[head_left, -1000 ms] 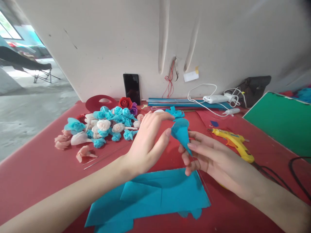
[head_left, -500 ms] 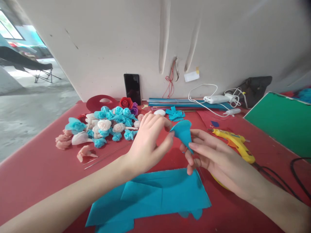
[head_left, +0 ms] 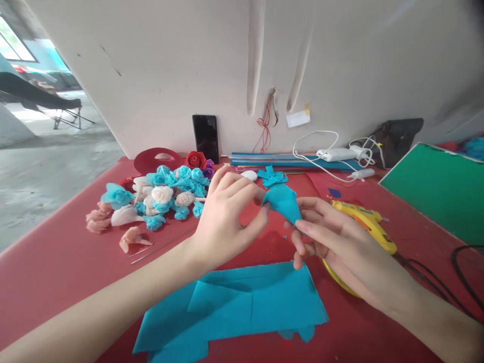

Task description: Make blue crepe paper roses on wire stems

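A small blue crepe-paper petal (head_left: 283,201), wide at the top and narrowing downward, is held up between both hands. My left hand (head_left: 230,217) pinches its upper left edge between thumb and fingers. At the narrow lower end, my right hand (head_left: 336,234) grips it with thumb and forefinger, the other fingers curled beneath. Below the hands, blue crepe-paper sheets (head_left: 234,307) lie on the red table (head_left: 68,287). Part of a yellow round object (head_left: 342,282) shows under my right hand; its kind is hidden.
Blue, white and pink paper flowers (head_left: 162,194) are heaped at left, near thin wires (head_left: 162,247). A yellow glue gun (head_left: 368,224) lies at right, its cord trailing. Behind are a phone (head_left: 206,138), blue paper strips (head_left: 273,176), white cables (head_left: 333,154) and a green board (head_left: 434,189).
My left hand has moved slightly left and down, drawing the petal's upper edge out so it looks wider and more tilted. My right hand has shifted slightly to the right.
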Demonstrator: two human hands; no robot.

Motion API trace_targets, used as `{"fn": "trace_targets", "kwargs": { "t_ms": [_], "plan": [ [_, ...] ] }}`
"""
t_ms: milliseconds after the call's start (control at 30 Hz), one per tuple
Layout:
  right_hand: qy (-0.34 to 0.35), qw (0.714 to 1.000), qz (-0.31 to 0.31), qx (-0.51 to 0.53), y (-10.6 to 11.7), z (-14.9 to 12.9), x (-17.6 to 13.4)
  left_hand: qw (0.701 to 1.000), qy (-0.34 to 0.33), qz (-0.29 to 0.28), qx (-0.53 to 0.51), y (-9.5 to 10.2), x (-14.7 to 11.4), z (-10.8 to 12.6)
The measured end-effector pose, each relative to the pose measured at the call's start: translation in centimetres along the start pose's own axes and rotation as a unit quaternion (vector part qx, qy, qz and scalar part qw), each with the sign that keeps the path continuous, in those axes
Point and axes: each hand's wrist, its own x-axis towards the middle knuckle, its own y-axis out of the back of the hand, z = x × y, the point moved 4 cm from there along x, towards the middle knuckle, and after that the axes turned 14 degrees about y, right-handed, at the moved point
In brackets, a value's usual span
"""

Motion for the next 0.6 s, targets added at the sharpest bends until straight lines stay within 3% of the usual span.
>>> {"fn": "trace_targets", "kwargs": {
  "t_ms": [600],
  "plan": [
    [0.038, 0.999, -0.009, -0.020, -0.08, 0.07, 0.18, 1.000, 0.016, 0.023, -0.001, 0.06, 0.24, -0.25]
  ]
}}
